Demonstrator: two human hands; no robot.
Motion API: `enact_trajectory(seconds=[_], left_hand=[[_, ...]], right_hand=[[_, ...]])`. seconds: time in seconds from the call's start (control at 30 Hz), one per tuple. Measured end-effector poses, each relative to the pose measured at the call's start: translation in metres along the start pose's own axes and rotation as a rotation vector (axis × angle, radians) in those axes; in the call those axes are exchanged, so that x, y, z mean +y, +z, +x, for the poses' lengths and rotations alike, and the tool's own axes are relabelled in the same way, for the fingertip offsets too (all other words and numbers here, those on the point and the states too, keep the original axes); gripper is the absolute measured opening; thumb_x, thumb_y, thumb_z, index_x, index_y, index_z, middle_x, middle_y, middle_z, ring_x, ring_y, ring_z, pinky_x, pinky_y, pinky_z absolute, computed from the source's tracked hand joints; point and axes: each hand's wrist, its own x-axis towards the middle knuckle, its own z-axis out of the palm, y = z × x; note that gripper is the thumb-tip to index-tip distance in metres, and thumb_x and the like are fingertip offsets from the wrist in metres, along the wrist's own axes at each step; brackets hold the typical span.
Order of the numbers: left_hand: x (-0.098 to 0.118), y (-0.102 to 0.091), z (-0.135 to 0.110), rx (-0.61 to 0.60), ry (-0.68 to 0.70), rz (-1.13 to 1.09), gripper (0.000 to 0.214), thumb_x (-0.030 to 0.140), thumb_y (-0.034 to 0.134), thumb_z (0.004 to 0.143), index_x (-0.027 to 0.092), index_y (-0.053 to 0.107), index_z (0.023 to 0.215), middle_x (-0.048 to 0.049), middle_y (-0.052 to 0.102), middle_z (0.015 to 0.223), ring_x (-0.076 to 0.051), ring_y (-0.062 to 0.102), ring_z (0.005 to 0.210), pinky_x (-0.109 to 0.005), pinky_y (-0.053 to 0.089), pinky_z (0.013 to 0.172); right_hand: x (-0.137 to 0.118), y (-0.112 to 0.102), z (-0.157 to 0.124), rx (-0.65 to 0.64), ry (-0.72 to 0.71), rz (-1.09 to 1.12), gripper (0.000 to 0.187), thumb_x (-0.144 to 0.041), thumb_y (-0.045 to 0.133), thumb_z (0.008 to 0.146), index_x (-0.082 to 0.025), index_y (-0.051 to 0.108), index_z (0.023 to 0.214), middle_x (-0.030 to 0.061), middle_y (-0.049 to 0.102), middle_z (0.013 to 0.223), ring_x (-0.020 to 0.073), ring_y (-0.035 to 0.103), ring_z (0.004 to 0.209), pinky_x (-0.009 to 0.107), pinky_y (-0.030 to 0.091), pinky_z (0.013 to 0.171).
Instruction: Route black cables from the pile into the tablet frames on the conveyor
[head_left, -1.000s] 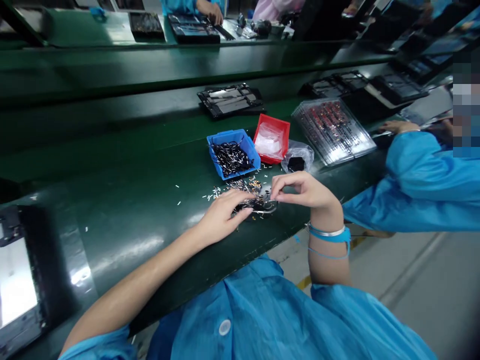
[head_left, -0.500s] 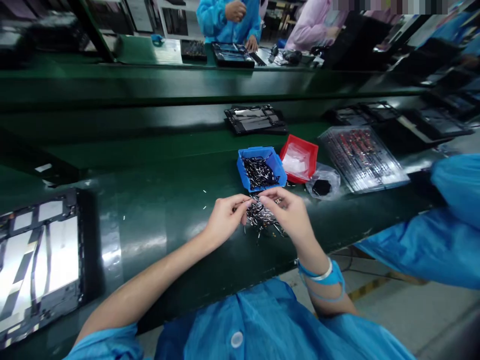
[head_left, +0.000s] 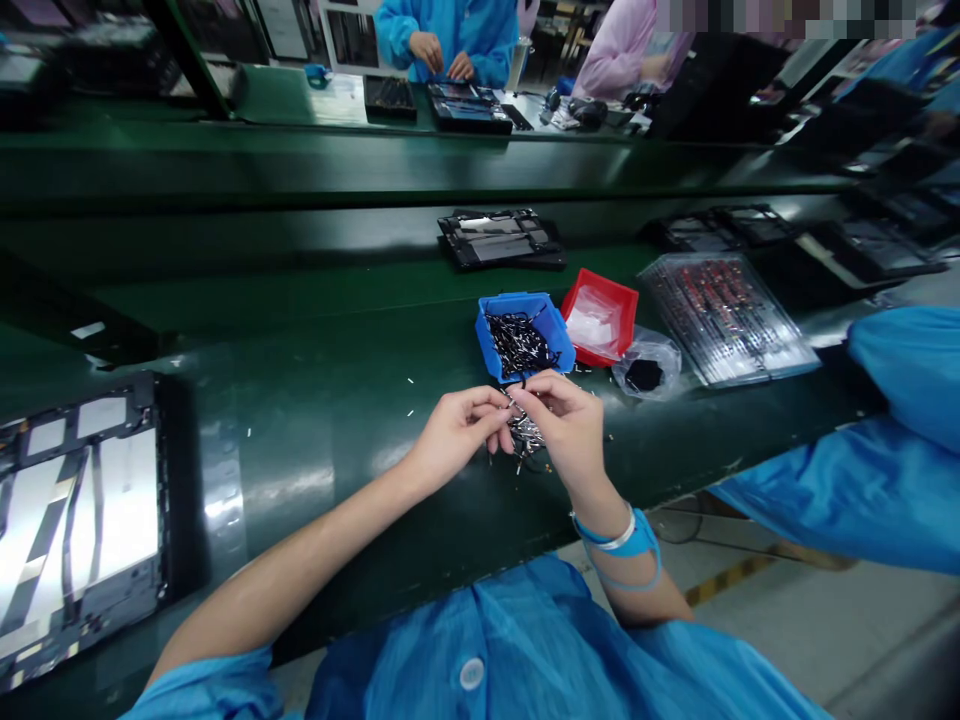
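My left hand (head_left: 466,430) and my right hand (head_left: 564,425) meet over a pile of small dark parts with silvery ends (head_left: 527,437) on the green bench. Thumb and fingers of each hand are pinched together, fingertips nearly touching. A small part with a pale end shows between them, its kind too small to make out; which hand bears it is unclear. Directly beyond my fingers stands a blue bin (head_left: 487,345) holding many similar black pieces. The right hand hides part of the pile and wears a blue wrist strap (head_left: 636,537).
Right of the blue bin are a red bin (head_left: 624,322) with clear bags, a plastic bag (head_left: 667,362) and stacked clear trays (head_left: 727,315). Open tablet-like devices lie at far left (head_left: 90,510) and behind (head_left: 499,238). A co-worker's blue sleeve (head_left: 900,440) is close at right.
My right hand has moved left and slightly in, closer to the left fingertips. The left hand has shifted slightly right. Across the bench, a co-worker's hands have come down to a device.
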Motion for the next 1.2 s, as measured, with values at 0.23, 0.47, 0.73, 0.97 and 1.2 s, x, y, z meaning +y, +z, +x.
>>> enact_trajectory(seconds=[0.23,0.47,0.73,0.97,1.2], left_hand=[[-0.002,-0.001,0.001,0.107,0.021,0.018,0.018,0.028,0.060,0.080,0.011,0.066,0.084,-0.0039,0.066,0.062,-0.009,0.053,0.049,-0.019,0.036,0.044],[-0.003,-0.007,0.003,-0.015,-0.048,0.008,0.032,0.023,0.058,0.082,0.008,0.061,0.111,-0.0095,0.072,0.080,-0.013,0.063,0.058,-0.019,0.041,0.041],[-0.001,-0.011,0.006,0.047,-0.062,-0.051,0.037,0.014,0.053,0.085,0.012,0.044,0.121,-0.0094,0.072,0.085,-0.016,0.070,0.070,-0.021,0.052,0.050],[0.002,-0.005,0.001,0.031,0.031,0.129,0.049,0.011,0.050,0.085,0.016,0.044,0.133,-0.0019,0.068,0.078,-0.013,0.066,0.068,-0.019,0.052,0.053],[0.006,-0.008,-0.002,-0.007,0.059,0.247,0.056,0.008,0.046,0.086,0.018,0.040,0.141,-0.0043,0.071,0.083,-0.013,0.067,0.065,-0.019,0.050,0.053]], right_hand=[[0.000,0.001,-0.006,0.046,-0.501,-0.435,0.011,-0.019,0.062,0.085,-0.024,0.069,0.078,0.0040,0.072,0.078,0.0176,0.065,0.073,0.034,0.053,0.067],[0.008,-0.021,0.017,0.085,-0.628,-0.532,0.015,-0.014,0.058,0.085,-0.023,0.069,0.080,0.0027,0.072,0.076,0.0168,0.064,0.069,0.033,0.052,0.065],[0.026,-0.050,0.043,0.157,-0.509,-0.635,0.015,-0.020,0.062,0.084,-0.024,0.072,0.094,0.0045,0.074,0.082,0.0207,0.065,0.075,0.038,0.052,0.069],[-0.002,-0.006,-0.008,-0.145,-0.659,-0.505,0.015,-0.014,0.059,0.086,-0.022,0.072,0.087,0.0056,0.074,0.082,0.0182,0.065,0.076,0.035,0.056,0.067],[0.006,-0.027,0.014,-0.034,-0.678,-0.577,0.016,-0.012,0.057,0.085,-0.023,0.069,0.083,0.0031,0.073,0.075,0.0170,0.063,0.068,0.033,0.052,0.064]])
